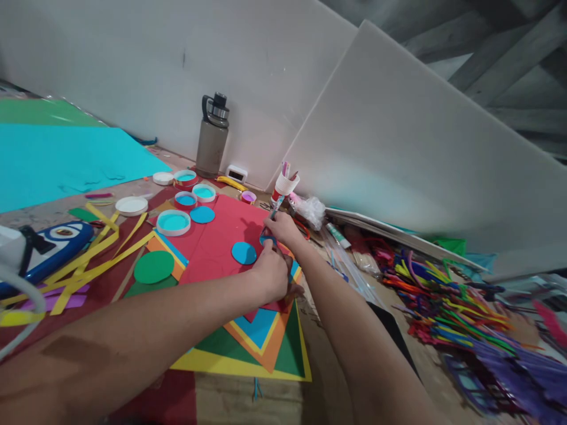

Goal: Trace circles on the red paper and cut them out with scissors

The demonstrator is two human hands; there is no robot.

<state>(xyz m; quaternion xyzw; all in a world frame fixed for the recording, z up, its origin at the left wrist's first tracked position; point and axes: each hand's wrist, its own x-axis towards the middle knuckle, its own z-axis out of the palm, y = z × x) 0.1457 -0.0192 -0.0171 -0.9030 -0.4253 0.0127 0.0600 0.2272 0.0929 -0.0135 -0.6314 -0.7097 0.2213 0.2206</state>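
Head view: a small blue piece [266,240] sits over the red paper [221,236], right by the left hand [273,271]; it could slip, I'd say, if the fingers ease while the pen-like tool [277,205] pushes. That left hand is curled, its grip hidden; the right hand [284,227] pinches the tool. The blue disc [244,253] nearby could get nudged.

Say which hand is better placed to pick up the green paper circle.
Left, I'd judge. The left hand is nearer the green paper circle, which lies to its left. The right hand holds a slim tool and would likely have to reach past the left hand.
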